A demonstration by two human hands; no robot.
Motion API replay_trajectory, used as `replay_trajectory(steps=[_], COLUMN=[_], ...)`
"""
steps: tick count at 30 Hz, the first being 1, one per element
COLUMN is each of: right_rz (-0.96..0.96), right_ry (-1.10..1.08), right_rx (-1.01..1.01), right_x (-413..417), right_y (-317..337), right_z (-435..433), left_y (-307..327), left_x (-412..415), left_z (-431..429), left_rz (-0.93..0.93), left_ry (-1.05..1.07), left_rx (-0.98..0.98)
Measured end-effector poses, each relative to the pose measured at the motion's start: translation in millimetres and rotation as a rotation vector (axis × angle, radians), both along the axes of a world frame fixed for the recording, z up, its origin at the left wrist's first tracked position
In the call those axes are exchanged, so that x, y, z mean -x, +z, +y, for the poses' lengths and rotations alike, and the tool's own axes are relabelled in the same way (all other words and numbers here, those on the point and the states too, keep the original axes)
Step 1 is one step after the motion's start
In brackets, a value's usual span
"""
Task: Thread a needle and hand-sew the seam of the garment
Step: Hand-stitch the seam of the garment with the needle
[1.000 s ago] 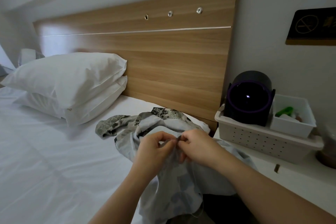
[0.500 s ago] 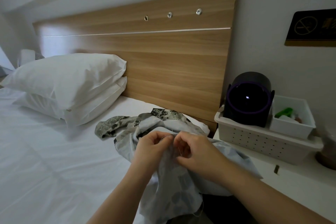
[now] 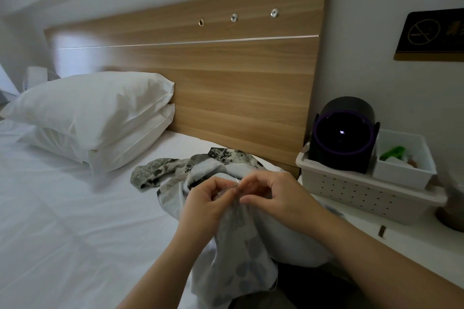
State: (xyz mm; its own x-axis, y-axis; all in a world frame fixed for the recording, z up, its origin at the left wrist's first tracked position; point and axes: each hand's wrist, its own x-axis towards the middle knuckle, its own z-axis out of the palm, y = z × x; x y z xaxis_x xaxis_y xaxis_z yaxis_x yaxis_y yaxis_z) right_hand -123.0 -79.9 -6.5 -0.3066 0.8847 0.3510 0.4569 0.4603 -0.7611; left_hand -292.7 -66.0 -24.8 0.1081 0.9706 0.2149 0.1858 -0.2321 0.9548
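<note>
**Head view, lower centre of the frame.** The left hand (image 3: 204, 204) and right hand (image 3: 278, 198) meet fingertip to fingertip over a raised fold of the garment (image 3: 241, 256). This pale printed cloth drapes from the hands to the lower edge of the frame and trails back across the bed (image 3: 62, 221) toward the headboard. The left fingers (image 3: 213, 184) are curled and pinch the fold, thumb against forefinger. The right fingers (image 3: 253, 178) curl inward toward the same spot, but whether they pinch anything cannot be told. A fine bright line, probably the needle (image 3: 236, 180), stands between the two hands. Its long axis is steeply upright, and it is slightly nearer the right forefinger. The coming pull would likely run up and to the right of the frame, away from the left hand's hold.
</note>
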Motion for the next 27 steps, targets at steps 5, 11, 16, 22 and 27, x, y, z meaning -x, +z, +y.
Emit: replay_trajectory(steps=[5,11,16,22,27], right_rz=[0.026,0.047,0.125,0.948,1.127], right_ry=[-0.156,-0.072,0.032,-0.194,-0.391], right_rx=[0.014,0.432,0.484,0.714,0.67], right_x=[-7,-14,-4,-4,-15], right_y=[-6,11,12,15,13], right_z=[1,7,13,24,34], left_y=[-3,0,4,4,5], left_x=[1,0,2,7,5], left_z=[-6,-8,-8,-5,-5], left_rz=[0.07,0.116,0.174,0.078,-0.214], left_ry=[-0.036,-0.063,-0.065,-0.138,-0.235], left_rx=[-0.12,-0.169,-0.276,-0.097,0.134])
